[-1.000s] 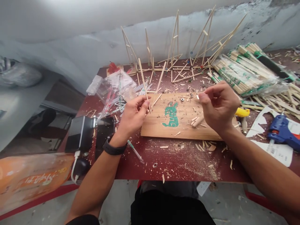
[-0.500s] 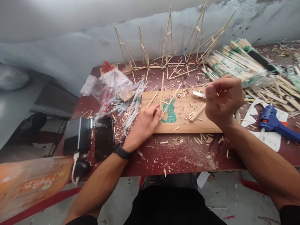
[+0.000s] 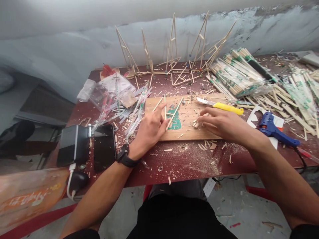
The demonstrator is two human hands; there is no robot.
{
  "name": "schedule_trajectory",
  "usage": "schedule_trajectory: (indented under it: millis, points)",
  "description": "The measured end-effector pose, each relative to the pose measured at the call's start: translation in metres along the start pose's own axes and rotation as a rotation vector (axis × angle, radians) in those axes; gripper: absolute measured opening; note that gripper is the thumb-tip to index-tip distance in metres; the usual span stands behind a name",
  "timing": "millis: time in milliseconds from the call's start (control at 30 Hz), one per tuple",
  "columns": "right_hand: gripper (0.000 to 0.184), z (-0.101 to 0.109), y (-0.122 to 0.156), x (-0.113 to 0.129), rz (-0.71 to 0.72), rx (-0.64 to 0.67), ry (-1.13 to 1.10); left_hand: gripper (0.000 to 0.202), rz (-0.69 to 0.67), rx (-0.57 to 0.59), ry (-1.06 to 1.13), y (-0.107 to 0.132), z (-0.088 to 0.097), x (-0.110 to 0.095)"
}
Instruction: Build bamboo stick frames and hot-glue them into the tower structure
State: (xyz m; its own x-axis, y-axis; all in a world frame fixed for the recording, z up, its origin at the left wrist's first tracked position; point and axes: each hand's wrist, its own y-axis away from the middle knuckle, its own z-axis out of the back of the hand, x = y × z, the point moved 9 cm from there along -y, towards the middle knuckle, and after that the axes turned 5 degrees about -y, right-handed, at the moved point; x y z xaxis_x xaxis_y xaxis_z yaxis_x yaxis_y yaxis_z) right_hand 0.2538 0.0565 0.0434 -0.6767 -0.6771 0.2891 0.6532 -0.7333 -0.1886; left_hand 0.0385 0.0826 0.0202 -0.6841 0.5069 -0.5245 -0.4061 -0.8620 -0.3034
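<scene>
My left hand [image 3: 149, 130] rests on the left part of a wooden board [image 3: 211, 134] that bears a green rabbit print [image 3: 175, 120]. Its fingers are spread, with the thumb beside the lower end of a thin bamboo stick [image 3: 175, 113]; two more sticks [image 3: 164, 106] lie just past the fingertips. My right hand [image 3: 221, 124] lies low over the board's right half, fingers stretched out flat, the tips touching short wood offcuts [image 3: 196, 124]. A yellow-handled knife [image 3: 224, 107] lies on the board just beyond the right hand, and neither hand holds it.
Upright stick frames [image 3: 171, 49] stand at the table's back edge. Bundles of wrapped chopsticks [image 3: 234, 74] lie back right, and a blue glue gun [image 3: 274, 127] lies on paper at the right. Plastic wrappers [image 3: 114, 93], a phone [image 3: 104, 146] and a black charger [image 3: 72, 144] are at the left. Shavings cover the table.
My left hand came down and laid its stick on the board. My right hand dropped from a raised, curled pose to lie flat over the offcuts.
</scene>
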Motion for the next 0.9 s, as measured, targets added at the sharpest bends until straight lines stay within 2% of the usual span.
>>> schedule_trajectory:
  millis: [67, 167, 233, 300, 367, 433, 533, 633, 700, 767, 833, 900]
  points:
    - [0.025, -0.011, 0.001, -0.002, 0.017, 0.040, -0.032, 0.052, 0.020, -0.060, -0.035, -0.001, 0.013, 0.005]
    - [0.022, -0.012, -0.004, -0.006, 0.039, 0.036, -0.066, 0.056, 0.082, -0.148, -0.107, -0.002, 0.033, 0.019]
    - [0.022, -0.008, -0.009, -0.009, 0.050, 0.018, -0.043, 0.062, 0.114, -0.121, -0.153, -0.002, 0.036, 0.029]
    - [0.021, 0.001, -0.013, -0.010, 0.063, -0.039, -0.040, 0.064, 0.127, -0.054, -0.182, -0.002, 0.031, 0.038]
    - [0.013, 0.014, -0.016, -0.008, 0.084, -0.148, -0.086, 0.064, 0.132, -0.015, -0.181, -0.003, 0.025, 0.043]
    - [0.004, 0.030, -0.016, -0.008, 0.080, -0.333, -0.159, 0.063, 0.150, -0.031, -0.147, -0.004, 0.024, 0.049]
    - [0.023, 0.051, -0.006, -0.019, 0.028, -0.682, -0.346, 0.066, 0.212, -0.079, -0.041, -0.006, 0.031, 0.059]
    - [0.033, 0.057, 0.007, -0.035, 0.035, -0.932, -0.504, 0.063, 0.328, -0.051, 0.202, -0.007, 0.033, 0.073]
    - [0.036, 0.055, 0.015, -0.047, -0.007, -1.020, -0.498, 0.062, 0.417, -0.024, 0.419, -0.006, 0.031, 0.080]
    - [0.038, 0.052, 0.021, -0.061, -0.107, -1.065, -0.476, 0.064, 0.475, -0.018, 0.590, -0.005, 0.029, 0.081]
    - [0.037, 0.049, 0.026, -0.070, -0.180, -1.085, -0.497, 0.063, 0.494, -0.014, 0.668, -0.005, 0.027, 0.077]
    - [0.034, 0.049, 0.029, -0.073, -0.180, -1.098, -0.563, 0.063, 0.476, 0.014, 0.671, -0.005, 0.026, 0.067]
